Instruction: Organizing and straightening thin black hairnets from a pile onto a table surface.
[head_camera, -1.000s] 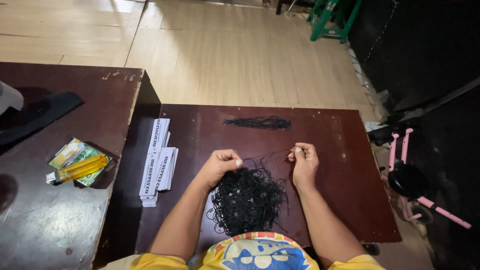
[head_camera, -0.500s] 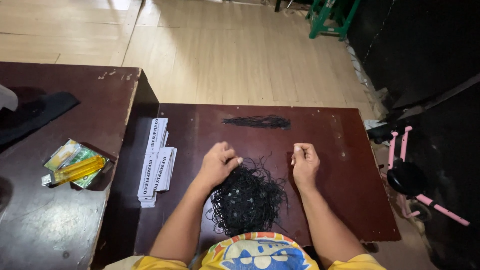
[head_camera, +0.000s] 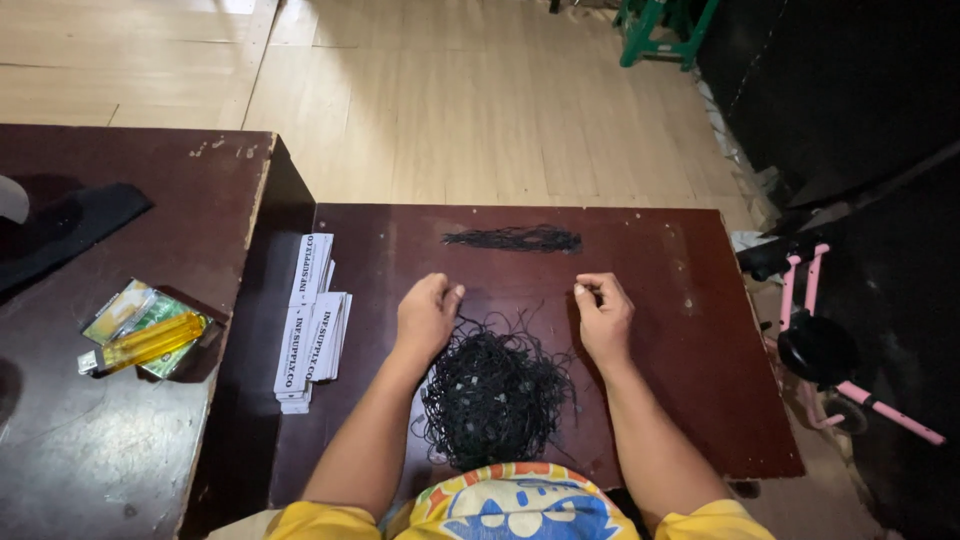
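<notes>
Hands drawn apart over the tangle of black strings

We have our left hand curled at the upper left edge of the tangled pile of black strings and our right hand just off its upper right, fingertips pinched as if on a thin strand, though we cannot make the strand out. Since a second ago the left hand has dropped closer to the pile. Beyond the pile lies a straightened bundle of strings; left of it, white label strips.
</notes>
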